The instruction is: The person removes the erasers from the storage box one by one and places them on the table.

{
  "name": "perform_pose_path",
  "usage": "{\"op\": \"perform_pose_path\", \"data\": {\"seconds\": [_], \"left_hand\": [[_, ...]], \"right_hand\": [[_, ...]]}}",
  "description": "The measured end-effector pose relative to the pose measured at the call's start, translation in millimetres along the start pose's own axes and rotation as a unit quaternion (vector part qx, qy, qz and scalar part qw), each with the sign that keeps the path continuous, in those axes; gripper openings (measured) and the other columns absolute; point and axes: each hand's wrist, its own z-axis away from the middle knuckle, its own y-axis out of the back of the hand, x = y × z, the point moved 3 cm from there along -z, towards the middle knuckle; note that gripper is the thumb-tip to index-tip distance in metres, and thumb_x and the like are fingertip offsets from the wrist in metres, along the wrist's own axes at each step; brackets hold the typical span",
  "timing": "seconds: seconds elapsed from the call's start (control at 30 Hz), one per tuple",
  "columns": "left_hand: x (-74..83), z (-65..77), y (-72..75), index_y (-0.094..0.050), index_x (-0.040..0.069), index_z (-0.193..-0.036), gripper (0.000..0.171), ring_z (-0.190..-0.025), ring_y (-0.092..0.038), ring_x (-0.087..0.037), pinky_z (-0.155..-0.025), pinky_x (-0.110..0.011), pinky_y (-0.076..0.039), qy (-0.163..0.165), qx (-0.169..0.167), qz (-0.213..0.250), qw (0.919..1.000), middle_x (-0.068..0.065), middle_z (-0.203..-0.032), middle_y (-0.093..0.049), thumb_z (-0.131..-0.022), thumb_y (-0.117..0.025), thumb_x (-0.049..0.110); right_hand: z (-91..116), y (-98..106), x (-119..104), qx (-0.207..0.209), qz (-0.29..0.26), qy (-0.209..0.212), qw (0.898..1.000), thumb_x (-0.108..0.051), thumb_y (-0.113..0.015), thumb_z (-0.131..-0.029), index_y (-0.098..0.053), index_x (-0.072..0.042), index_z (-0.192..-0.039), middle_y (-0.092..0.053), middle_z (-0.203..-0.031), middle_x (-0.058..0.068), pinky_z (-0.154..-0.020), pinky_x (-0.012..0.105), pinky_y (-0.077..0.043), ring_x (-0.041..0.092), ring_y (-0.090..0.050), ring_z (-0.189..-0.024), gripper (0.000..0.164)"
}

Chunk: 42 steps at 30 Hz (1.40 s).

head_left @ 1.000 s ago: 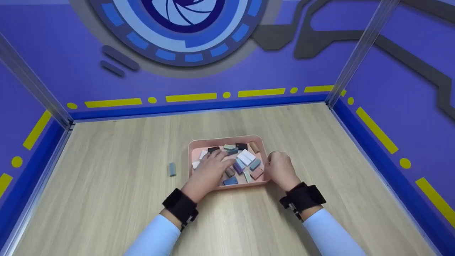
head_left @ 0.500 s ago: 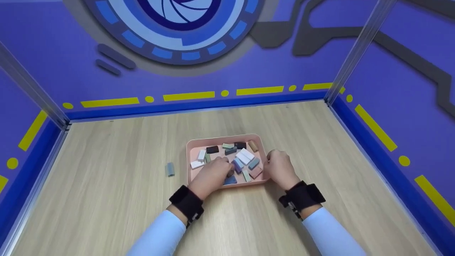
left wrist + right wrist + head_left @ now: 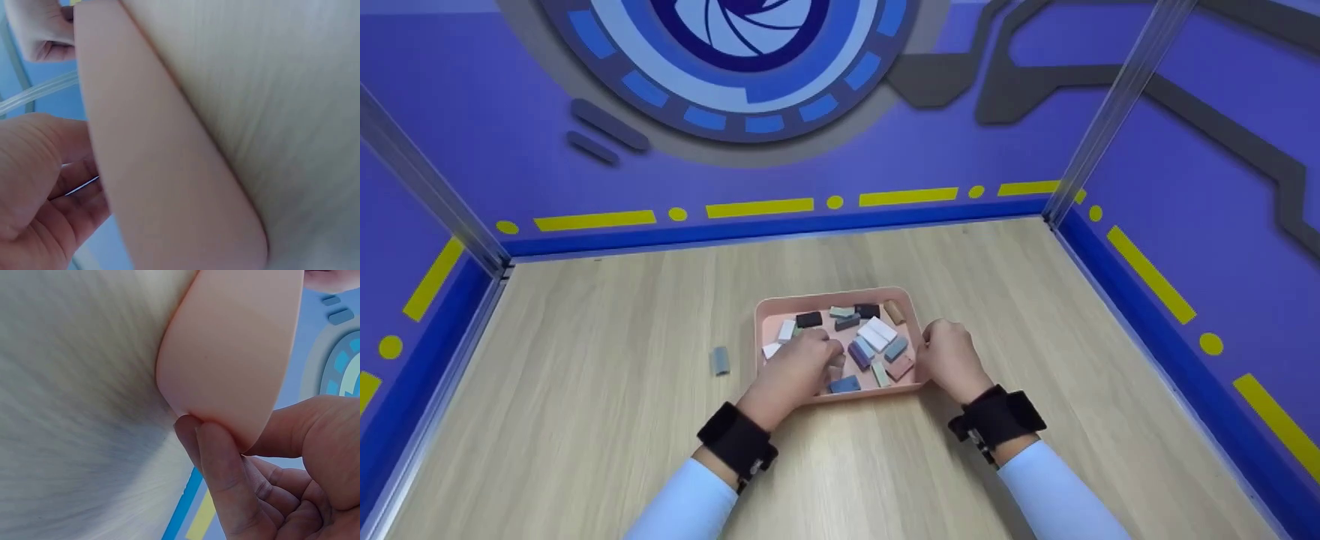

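Observation:
A shallow pink tray (image 3: 838,396) holds several small blocks in white, black, blue, green, brown and pink. My left hand (image 3: 799,364) reaches over its front left part, palm down, with curled fingers low among the blocks. Those fingers pinch a small brown block, mostly hidden by the hand in the head view. In the left wrist view the tray's outer wall (image 3: 146,146) covers the fingertips. My right hand (image 3: 952,356) grips the tray's right side; in the right wrist view its thumb and fingers pinch the wall near a corner (image 3: 242,365).
One grey-blue block (image 3: 721,361) lies on the wooden table (image 3: 645,435), left of the tray. Inside the tray, two white blocks (image 3: 877,334), a purple block (image 3: 859,355) and a blue block (image 3: 844,384) lie right of my left hand. Blue-purple panels (image 3: 765,176) enclose the table.
My left hand's fingers have curled from a spread pose, closed at the brown block, then shifted slightly left, leaving the block's former spot bare. The right hand has stayed at the tray's side.

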Motion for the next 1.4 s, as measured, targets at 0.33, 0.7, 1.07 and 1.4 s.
{"op": "perform_pose_path", "data": {"seconds": [0.33,0.7,1.07,1.4], "left_hand": [[-35.0,29.2,33.7,-0.066,0.015,-0.099,0.018,-0.089,-0.059,-0.013,-0.079,-0.031,-0.051,0.103,0.119,0.043,0.9866,0.002,-0.095,-0.061,-0.081,-0.069,0.012],[-89.2,63.3,55.9,-0.065,0.006,-0.108,0.027,-0.083,-0.065,-0.02,-0.07,-0.033,-0.053,0.245,0.255,0.116,0.928,-0.01,-0.095,-0.067,-0.08,-0.068,0.009],[-125.9,93.7,44.5,-0.064,-0.002,-0.108,0.031,-0.074,-0.066,-0.027,-0.064,-0.039,-0.052,0.351,0.236,0.129,0.8972,-0.016,-0.088,-0.068,-0.081,-0.066,0.012],[-132.9,104.8,32.5,-0.067,-0.007,-0.098,0.027,-0.061,-0.061,-0.021,-0.056,-0.035,-0.05,0.403,0.177,0.133,0.8879,-0.021,-0.083,-0.069,-0.08,-0.063,0.013]], "right_hand": [[-0.2,-0.7,-0.7,0.007,0.004,0.006,1.0,0.002,-0.053,-0.073,-0.036,-0.012,-0.053,-0.027,-0.054,-0.004,-0.044,0.028,-0.017,0.012,-0.023,-0.048,0.03],[0.3,-0.6,-1.1,-0.008,0.001,-0.02,1.0,0.0,-0.052,-0.074,-0.044,-0.012,-0.053,-0.037,-0.054,-0.002,-0.042,0.027,-0.025,0.013,-0.033,-0.047,0.026],[-1.1,-0.6,-2.3,0.004,0.016,-0.015,1.0,0.0,-0.053,-0.073,-0.041,-0.013,-0.051,-0.037,-0.055,-0.002,-0.045,0.029,-0.024,0.015,-0.033,-0.052,0.028],[-0.2,-1.3,-2.7,-0.009,0.011,-0.026,1.0,0.0,-0.052,-0.074,-0.048,-0.01,-0.054,-0.042,-0.057,0.001,-0.044,0.029,-0.026,0.016,-0.036,-0.052,0.022]]}}
